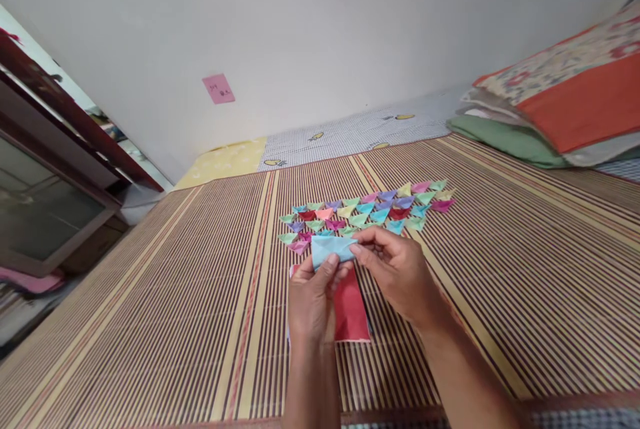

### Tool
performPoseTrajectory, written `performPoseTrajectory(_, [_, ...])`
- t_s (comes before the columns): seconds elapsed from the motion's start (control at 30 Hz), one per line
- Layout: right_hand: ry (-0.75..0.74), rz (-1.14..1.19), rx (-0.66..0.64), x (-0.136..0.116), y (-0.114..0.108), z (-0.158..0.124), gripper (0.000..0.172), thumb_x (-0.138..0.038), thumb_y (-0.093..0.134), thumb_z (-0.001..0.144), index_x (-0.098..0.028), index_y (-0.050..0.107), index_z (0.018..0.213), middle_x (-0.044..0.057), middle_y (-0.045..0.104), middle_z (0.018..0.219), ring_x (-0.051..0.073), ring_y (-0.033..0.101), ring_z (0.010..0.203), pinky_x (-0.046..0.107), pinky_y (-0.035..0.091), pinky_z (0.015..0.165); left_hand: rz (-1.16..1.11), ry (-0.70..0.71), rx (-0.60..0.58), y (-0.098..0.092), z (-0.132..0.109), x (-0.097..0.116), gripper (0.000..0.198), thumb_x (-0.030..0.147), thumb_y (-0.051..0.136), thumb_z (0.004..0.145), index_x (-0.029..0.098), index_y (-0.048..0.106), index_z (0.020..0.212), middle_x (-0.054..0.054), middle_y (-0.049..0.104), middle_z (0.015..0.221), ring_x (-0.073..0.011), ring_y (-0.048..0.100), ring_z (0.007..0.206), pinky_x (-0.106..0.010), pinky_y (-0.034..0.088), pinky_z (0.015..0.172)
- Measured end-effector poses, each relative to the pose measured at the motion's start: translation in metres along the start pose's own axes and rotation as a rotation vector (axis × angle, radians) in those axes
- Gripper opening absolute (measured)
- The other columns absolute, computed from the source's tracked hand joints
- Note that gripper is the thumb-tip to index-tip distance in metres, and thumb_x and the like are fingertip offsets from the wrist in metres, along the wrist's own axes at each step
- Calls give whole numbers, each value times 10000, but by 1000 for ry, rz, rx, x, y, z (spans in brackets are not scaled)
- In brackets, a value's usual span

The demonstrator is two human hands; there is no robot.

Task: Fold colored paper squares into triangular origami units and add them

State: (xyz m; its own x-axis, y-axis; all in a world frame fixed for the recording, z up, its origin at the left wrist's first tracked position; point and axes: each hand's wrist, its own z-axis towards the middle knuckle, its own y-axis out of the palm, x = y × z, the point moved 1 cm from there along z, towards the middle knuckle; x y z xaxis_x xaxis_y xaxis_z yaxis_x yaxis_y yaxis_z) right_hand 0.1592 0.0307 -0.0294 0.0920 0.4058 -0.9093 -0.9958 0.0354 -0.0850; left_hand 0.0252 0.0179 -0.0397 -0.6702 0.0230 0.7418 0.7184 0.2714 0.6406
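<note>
A folded light-blue paper (pixel 330 249) is held up between both hands. My left hand (pixel 315 292) grips its lower left part, thumb on the front face. The fingertips of my right hand (pixel 393 265) pinch its right end. Beneath my hands lies a stack of paper with a red sheet (pixel 351 309) on top, partly hidden by my left hand and wrist. Just beyond my hands, several small folded paper pieces (pixel 359 220) in many colours are laid out in rows.
A striped bamboo mat (pixel 200 302) spreads under everything. At the back right are folded bedding and an orange floral cushion (pixel 585 109). A pink note (pixel 219 89) is on the white wall. A glass-fronted cabinet (pixel 40 195) stands at the left.
</note>
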Motion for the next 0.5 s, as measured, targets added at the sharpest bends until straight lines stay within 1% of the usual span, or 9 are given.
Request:
performPoseTrajectory(0.07, [21, -8, -19, -2, -1, 0, 89, -265, 663, 926, -209, 727, 901, -5, 698, 746, 157, 648, 666, 254, 512, 607, 56, 47, -27, 0, -1, 0, 304, 227, 981, 564, 125, 807, 792, -60, 808, 743, -138, 750, 618, -198, 617, 659])
performPoseTrajectory(0.17, [47, 9, -48, -4, 0, 0, 87, -278, 685, 912, -206, 730, 896, -12, 671, 714, 151, 621, 638, 254, 482, 581, 117, 113, -67, -1, -2, 0, 261, 253, 957, 623, 143, 800, 800, -54, 811, 789, -166, 764, 709, -252, 620, 731])
performPoseTrajectory(0.3, [32, 51, -71, -4, 2, 1, 97, -267, 689, 912, -214, 705, 833, -22, 631, 736, 138, 575, 651, 253, 454, 595, 123, 175, -99, -5, -2, 0, 231, 246, 934, 673, 169, 792, 839, -25, 794, 789, -155, 740, 720, -254, 589, 722])
performPoseTrajectory(0.37, [25, 83, -71, -3, 2, 1, 66, -241, 686, 908, -220, 705, 849, -12, 652, 809, 149, 604, 732, 262, 475, 659, 130, 202, -114, -7, -2, 0, 210, 264, 913, 715, 177, 795, 866, -19, 786, 798, -147, 725, 721, -253, 574, 723])
performPoseTrajectory(0.43, [22, 135, -67, -1, 3, 1, 38, -220, 686, 899, -224, 711, 871, 11, 683, 938, 168, 642, 859, 279, 498, 752, 161, 232, -129, -8, -1, 2, 186, 277, 892, 748, 176, 800, 874, -24, 784, 823, -150, 718, 748, -263, 568, 751])
performPoseTrajectory(0.5, [25, 183, -51, 0, 5, 1, 27, -227, 700, 890, -226, 712, 866, 28, 682, 1041, 182, 650, 947, 290, 505, 801, 202, 273, -127, -9, -1, 3, 158, 273, 881, 762, 177, 804, 861, -24, 784, 837, -153, 715, 784, -266, 560, 785])
